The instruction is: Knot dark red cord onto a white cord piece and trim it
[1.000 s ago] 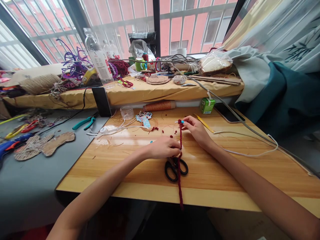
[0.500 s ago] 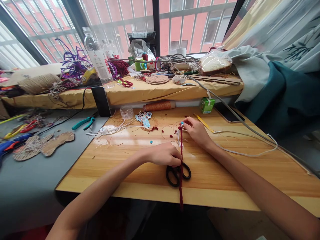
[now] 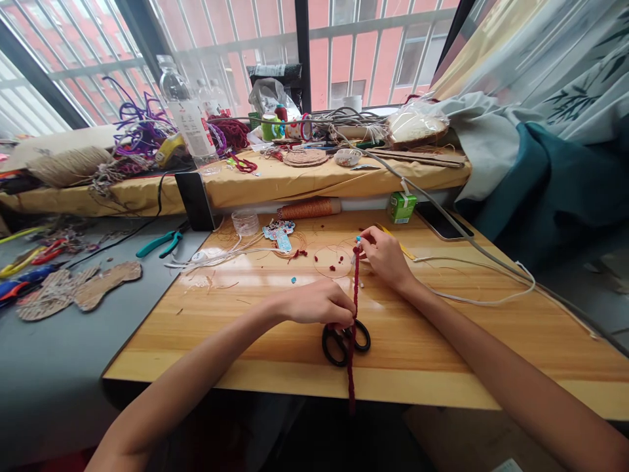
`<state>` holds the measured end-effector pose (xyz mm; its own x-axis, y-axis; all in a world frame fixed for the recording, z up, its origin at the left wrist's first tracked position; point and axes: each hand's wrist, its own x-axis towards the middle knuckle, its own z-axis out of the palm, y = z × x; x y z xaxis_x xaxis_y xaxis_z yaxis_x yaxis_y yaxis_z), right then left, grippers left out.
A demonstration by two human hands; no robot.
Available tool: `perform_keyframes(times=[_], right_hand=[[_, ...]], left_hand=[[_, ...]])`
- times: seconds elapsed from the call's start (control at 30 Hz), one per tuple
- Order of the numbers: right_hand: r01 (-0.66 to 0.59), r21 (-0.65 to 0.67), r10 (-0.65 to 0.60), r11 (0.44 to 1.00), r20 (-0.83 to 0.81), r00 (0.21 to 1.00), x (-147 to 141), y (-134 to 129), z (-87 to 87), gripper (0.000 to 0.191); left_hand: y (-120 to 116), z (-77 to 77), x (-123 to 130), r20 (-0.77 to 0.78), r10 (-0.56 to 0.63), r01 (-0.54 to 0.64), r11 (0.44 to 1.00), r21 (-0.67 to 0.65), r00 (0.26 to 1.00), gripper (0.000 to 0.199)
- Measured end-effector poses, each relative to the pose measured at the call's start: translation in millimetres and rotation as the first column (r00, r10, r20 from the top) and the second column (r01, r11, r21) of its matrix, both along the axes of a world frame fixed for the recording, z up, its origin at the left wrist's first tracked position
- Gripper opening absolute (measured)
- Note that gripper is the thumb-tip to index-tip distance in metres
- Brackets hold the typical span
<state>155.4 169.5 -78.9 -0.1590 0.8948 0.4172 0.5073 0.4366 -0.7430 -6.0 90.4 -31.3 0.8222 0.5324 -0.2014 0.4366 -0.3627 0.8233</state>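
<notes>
A dark red braided cord [image 3: 356, 285] runs toward me across the wooden table [image 3: 221, 347], its lower end hanging past the front edge. My left hand [image 3: 319, 303] is closed on the middle of the cord, above the black scissors [image 3: 362, 335], whose blades are hidden. At the cord's far end, my right hand [image 3: 381, 254] pinches it beside a small blue piece [image 3: 358, 239]. Dark red scraps [image 3: 333, 267] and a small blue bit [image 3: 293, 280] lie nearby on the wood.
Behind are a clear round container [image 3: 245, 223], an orange thread cone [image 3: 308, 208], a green box [image 3: 401, 207] and a phone [image 3: 443, 221]. Teal pliers [image 3: 160, 244] lie left. A white cord [image 3: 484, 301] loops at right. A bottle [image 3: 189, 115] stands on the cluttered ledge.
The whole view has shifted slightly, moving the scene a little left. Both hands keep their hold on the cord, and its lower part now slants slightly left.
</notes>
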Motion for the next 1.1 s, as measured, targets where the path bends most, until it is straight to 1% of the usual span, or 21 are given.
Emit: perform_keyframes(times=[0.1, 0.23, 0.43, 0.53, 0.6, 0.67, 0.77, 0.83, 0.93, 0.97, 1.0, 1.03, 1.07, 1.1], right_hand=[[-0.011, -0.042, 0.009, 0.999, -0.034, 0.999, 0, 0, 0.0, 0.008], [-0.014, -0.042, 0.012, 0.999, -0.034, 0.999, 0, 0, 1.4, 0.008], [0.020, 0.026, -0.021, 0.999, 0.025, 0.999, -1, -1, 3.3, 0.009], [0.028, 0.039, -0.030, 0.999, 0.040, 0.999, -1, 0, 2.9, 0.009], [0.014, 0.029, -0.015, 0.999, 0.009, 1.000, 0, 1, 3.5, 0.008], [0.009, 0.005, -0.009, 1.000, -0.060, 0.998, 1, 2, 5.4, 0.007], [0.037, -0.028, -0.041, 0.999, -0.162, 0.986, 3, 4, 9.3, 0.008], [0.052, -0.042, -0.059, 0.998, -0.199, 0.978, 5, 5, 10.5, 0.009], [0.042, -0.087, -0.061, 0.995, -0.224, 0.973, 11, 10, 8.7, 0.010], [0.026, -0.109, -0.052, 0.994, -0.242, 0.969, 14, 12, 7.8, 0.011], [0.002, -0.126, -0.036, 0.992, -0.271, 0.962, 16, 15, 7.2, 0.011], [-0.029, -0.132, -0.014, 0.991, -0.311, 0.950, 19, 16, 7.2, 0.011], [-0.061, -0.131, 0.010, 0.990, -0.357, 0.934, 21, 17, 7.8, 0.012], [-0.095, -0.124, 0.039, 0.988, -0.398, 0.916, 21, 18, 9.1, 0.013]], left_hand=[[-1, 1.8, -2, 0.045, -0.006, 0.007, 1.000, -0.024, 0.999, 0.022], [-2, 5.1, -3, 0.085, -0.008, 0.014, 0.998, -0.066, 0.996, 0.022], [-4, 8.9, -3, 0.147, 0.016, 0.004, 0.990, -0.138, 0.989, 0.022], [-4, 11.0, -5, 0.181, 0.027, 0.005, 0.985, -0.175, 0.983, 0.022], [-3, 12.6, -7, 0.204, 0.036, 0.004, 0.981, -0.193, 0.978, 0.024], [-1, 14.2, -11, 0.230, 0.062, -0.020, 0.983, -0.182, 0.971, 0.027], [3, 16.3, -19, 0.290, 0.124, -0.092, 0.988, -0.120, 0.949, 0.031], [6, 17.6, -27, 0.300, 0.173, -0.151, 0.984, -0.094, 0.938, 0.032], [16, 19.2, -41, 0.227, 0.240, -0.229, 0.971, -0.070, 0.944, 0.031], [20, 19.2, -47, 0.178, 0.262, -0.262, 0.965, -0.024, 0.948, 0.031], [25, 18.6, -53, 0.118, 0.295, -0.303, 0.951, 0.057, 0.948, 0.030], [30, 17.2, -60, 0.050, 0.340, -0.344, 0.923, 0.172, 0.939, 0.030], [35, 14.6, -65, -0.019, 0.399, -0.375, 0.876, 0.304, 0.917, 0.031], [40, 10.9, -70, -0.079, 0.466, -0.390, 0.812, 0.434, 0.881, 0.033]])
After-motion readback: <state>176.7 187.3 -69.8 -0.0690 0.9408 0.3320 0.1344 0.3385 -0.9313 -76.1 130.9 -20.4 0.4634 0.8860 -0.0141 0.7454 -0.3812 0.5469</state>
